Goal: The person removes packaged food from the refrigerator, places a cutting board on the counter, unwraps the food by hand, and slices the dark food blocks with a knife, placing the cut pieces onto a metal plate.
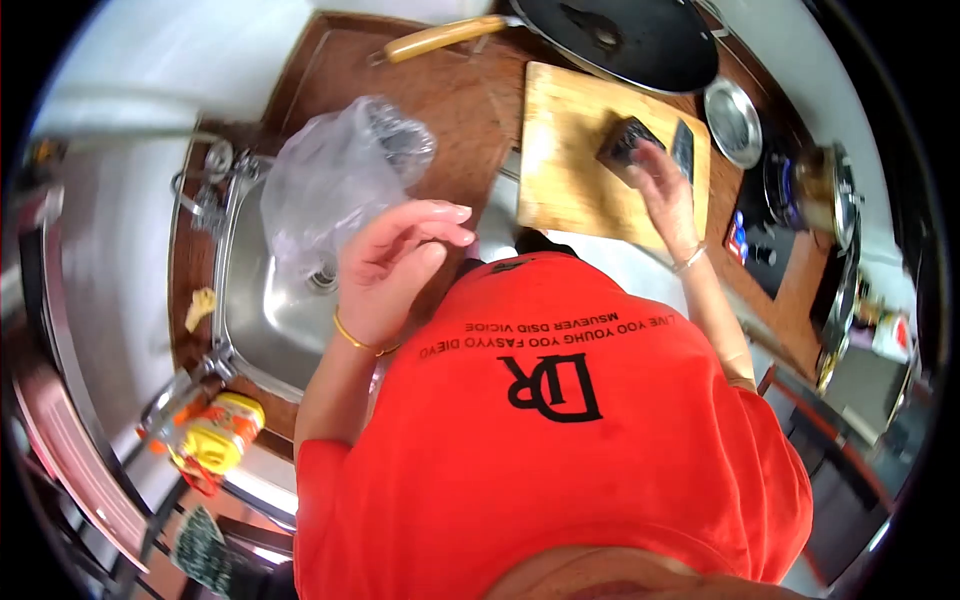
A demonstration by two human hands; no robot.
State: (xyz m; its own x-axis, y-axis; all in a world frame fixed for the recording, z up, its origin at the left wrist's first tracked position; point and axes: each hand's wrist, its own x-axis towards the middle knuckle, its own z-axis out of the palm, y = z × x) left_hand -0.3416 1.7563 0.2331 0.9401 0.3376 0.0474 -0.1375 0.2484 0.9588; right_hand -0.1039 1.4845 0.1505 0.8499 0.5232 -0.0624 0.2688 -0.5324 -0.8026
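Observation:
A dark, glossy block (622,140) sits on the wooden cutting board (565,150); its exact kind I cannot make out. My right hand (664,192) is over the near right side of the block, fingers apart and slightly blurred, with the fingertips overlapping its edge. Whether they touch it is unclear. Just right of the block, a knife with a dark blade (683,150) lies on the board. My left hand (395,262) hovers at the sink's right side, loosely curled, thumb and fingers apart and nothing in it. Beyond it is a crumpled clear plastic bag (330,180).
A black wok (640,45) with a wooden handle (445,38) is at the back. The metal sink (255,335) lies left, a yellow bottle (222,432) near it. To the right are a metal bowl (733,122) and a lidded pot (822,190).

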